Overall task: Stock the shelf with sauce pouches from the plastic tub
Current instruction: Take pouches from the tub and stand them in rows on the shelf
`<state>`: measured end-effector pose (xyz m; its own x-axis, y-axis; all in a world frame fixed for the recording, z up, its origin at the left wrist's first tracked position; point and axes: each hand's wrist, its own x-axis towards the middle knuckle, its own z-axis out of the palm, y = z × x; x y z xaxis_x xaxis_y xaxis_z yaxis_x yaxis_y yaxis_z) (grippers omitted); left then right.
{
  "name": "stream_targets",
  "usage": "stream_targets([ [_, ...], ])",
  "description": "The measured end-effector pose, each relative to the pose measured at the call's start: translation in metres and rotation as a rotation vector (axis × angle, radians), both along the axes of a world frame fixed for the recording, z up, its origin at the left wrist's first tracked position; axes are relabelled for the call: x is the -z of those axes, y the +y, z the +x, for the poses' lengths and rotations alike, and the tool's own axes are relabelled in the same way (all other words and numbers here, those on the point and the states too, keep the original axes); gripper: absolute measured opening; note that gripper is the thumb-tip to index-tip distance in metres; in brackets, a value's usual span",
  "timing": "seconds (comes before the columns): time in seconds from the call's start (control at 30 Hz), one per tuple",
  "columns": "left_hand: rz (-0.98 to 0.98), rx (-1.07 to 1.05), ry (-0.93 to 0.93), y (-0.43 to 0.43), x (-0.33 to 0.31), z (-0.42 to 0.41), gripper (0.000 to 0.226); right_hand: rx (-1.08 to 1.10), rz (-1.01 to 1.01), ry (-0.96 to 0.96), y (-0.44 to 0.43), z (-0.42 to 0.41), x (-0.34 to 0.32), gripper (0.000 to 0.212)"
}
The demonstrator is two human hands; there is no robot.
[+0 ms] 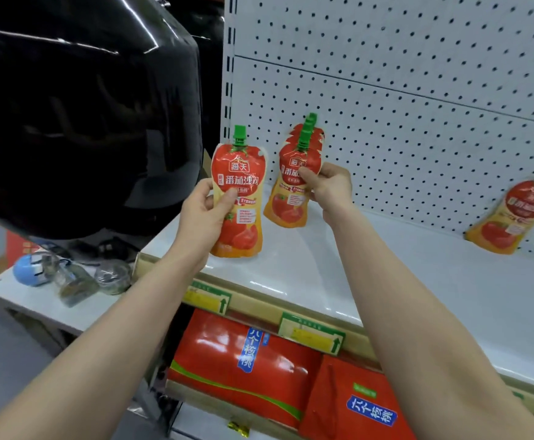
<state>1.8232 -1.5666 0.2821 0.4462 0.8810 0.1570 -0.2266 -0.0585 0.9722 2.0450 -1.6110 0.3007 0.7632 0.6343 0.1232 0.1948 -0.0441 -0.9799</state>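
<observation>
Left grip (200,214) is clasping a single red-and-orange foil sauce pouch with a green screw cap (238,185), thumb lying across its printed front and fingers curling behind. It is holding the pouch upright over the front left part of the glossy white shelf (386,281); whether the pouch's base is touching the shelf I cannot tell. Right grip (330,185) is pinching the front pouch of a short row of matching pouches (291,211), which is standing just beside the held pouch, further back on the shelf and leaning toward the white perforated back panel (418,90). One more matching pouch (510,217) is leaning alone against that panel well apart to the right, with bare shelf lying between it and the row. The plastic tub is not showing in this view, so how many pouches are waiting in it cannot be judged. Going by the shelf, the stocking is looking early to midway: a handful of pouches are standing in place, one is being held beside the row, and most of the shelf's width is waiting to be filled. Below, red cartons (243,360) are sitting on the lower shelf.
</observation>
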Motion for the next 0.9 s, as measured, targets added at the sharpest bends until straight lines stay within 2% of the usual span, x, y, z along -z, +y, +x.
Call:
stream_targets([
  [0.23, -0.007, 0.035, 0.038, 0.002, 0.004, 0.009, 0.029, -0.012, -0.003, -0.038, -0.004, -0.001, -0.001, 0.019],
  [0.37, 0.009, 0.096, 0.035, -0.004, 0.007, 0.014, 0.018, 0.229, 0.101, -0.272, -0.034, -0.022, -0.018, 0.021],
  [0.43, 0.029, 0.132, 0.027, -0.008, 0.007, 0.017, 0.021, 0.125, 0.158, -0.285, -0.048, -0.038, -0.026, 0.019],
  [0.53, 0.048, 0.193, 0.019, -0.017, 0.007, 0.023, 0.024, -0.205, 0.056, -0.188, -0.058, -0.055, -0.027, 0.023],
  [0.6, 0.057, 0.22, 0.025, -0.022, 0.008, 0.026, 0.023, -0.285, 0.059, -0.132, -0.062, -0.057, -0.026, 0.022],
  [0.77, 0.122, 0.181, 0.109, -0.022, 0.021, 0.026, 0.025, -0.239, 0.117, -0.143, -0.066, -0.048, -0.02, 0.017],
  [0.9, 0.26, 0.144, 0.319, -0.023, 0.039, 0.024, 0.036, -0.161, 0.155, -0.176, -0.063, -0.038, -0.012, 0.009],
])
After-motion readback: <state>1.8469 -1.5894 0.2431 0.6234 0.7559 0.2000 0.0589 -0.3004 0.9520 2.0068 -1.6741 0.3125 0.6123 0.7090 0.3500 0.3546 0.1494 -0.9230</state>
